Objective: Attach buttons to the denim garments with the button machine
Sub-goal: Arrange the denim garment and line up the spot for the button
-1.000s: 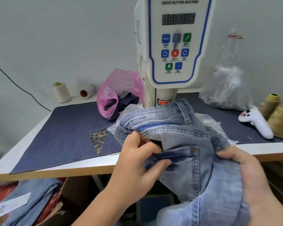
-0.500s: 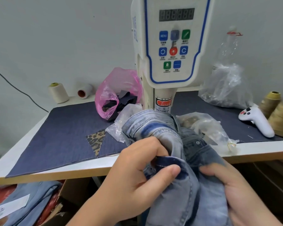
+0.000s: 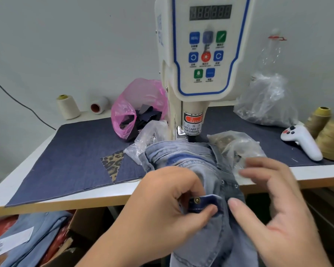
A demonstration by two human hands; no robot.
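Observation:
A light blue denim garment lies bunched at the table's front edge, just below the head of the cream button machine. My left hand pinches a dark blue waistband tab that carries a brass button. My right hand hovers beside the denim with its fingers spread and loosely bent, holding nothing. Two small rivets show on the denim between my hands. A clear bag of metal buttons lies right of the garment.
A dark denim mat with a leopard-print patch covers the table. A pink bag of scraps, thread cones, a clear bag, a white controller and yellow cones stand around. More denim lies below left.
My right hand has let go of the denim and lifted with fingers spread. My left hand has shifted its grip so that the buttoned tab shows. The garment sits lower under the machine head.

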